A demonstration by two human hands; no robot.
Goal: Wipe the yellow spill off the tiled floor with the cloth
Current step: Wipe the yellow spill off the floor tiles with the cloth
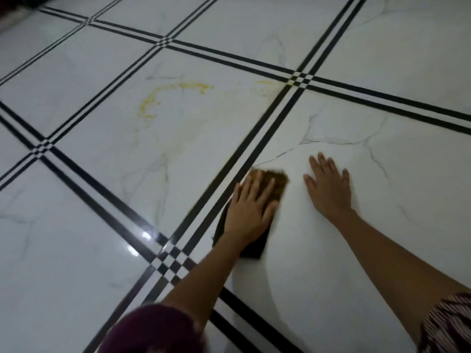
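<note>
A dark cloth [274, 183], stained yellow-brown at its far end, lies flat on the white tiled floor [102, 225], across a black double grout line. My left hand [251, 208] presses flat on top of it, fingers spread. My right hand [328, 189] rests palm-down on the bare tile just to the cloth's right, holding nothing. A yellow spill [163, 96] forms a curved streak on the tile farther ahead and to the left, well apart from the cloth. A fainter yellow smear [267, 85] sits near the line crossing beyond.
Black double stripes [270, 128] cross the white marble-look tiles in a grid. A bright light reflection [146, 235] shows on the floor at the near left. Dark patterned clothing [448, 327] fills the bottom right corner, and more dark fabric [153, 329] the bottom edge.
</note>
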